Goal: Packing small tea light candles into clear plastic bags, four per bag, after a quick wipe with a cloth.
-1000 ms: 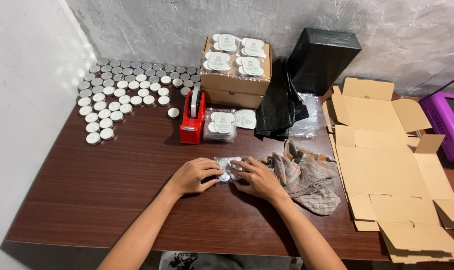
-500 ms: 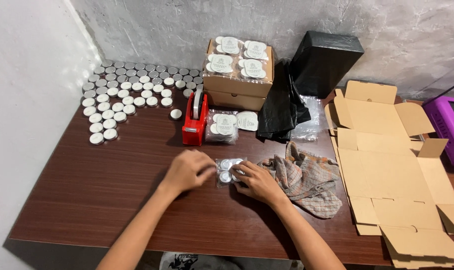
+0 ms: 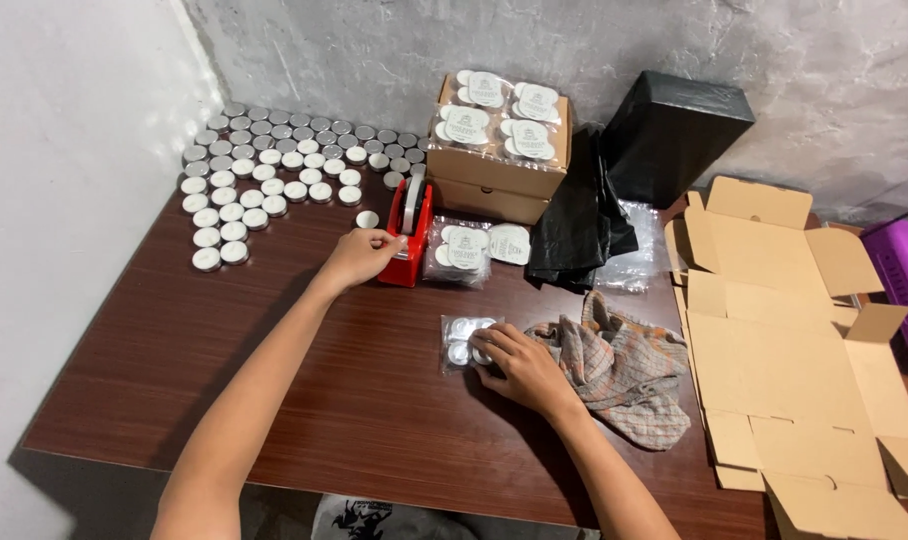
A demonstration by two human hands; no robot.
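My right hand (image 3: 519, 368) rests on a small clear packet of round silver tins (image 3: 462, 341) lying on the brown table, fingers pressing its right side. My left hand (image 3: 359, 255) has reached out to the red tape dispenser (image 3: 410, 232), with thumb and forefinger pinched at the tape end beside it. Whether tape is between the fingers is too small to tell.
Many round silver tins (image 3: 274, 170) fill the far left corner. A cardboard box (image 3: 499, 165) topped with filled packets stands behind the dispenser, more packets (image 3: 474, 250) before it. Black bags (image 3: 614, 190), a checked cloth (image 3: 624, 365) and flattened cardboard boxes (image 3: 784, 350) lie at the right.
My left hand left the packet and moved up-left to the tape dispenser. My right hand stayed on the packet.
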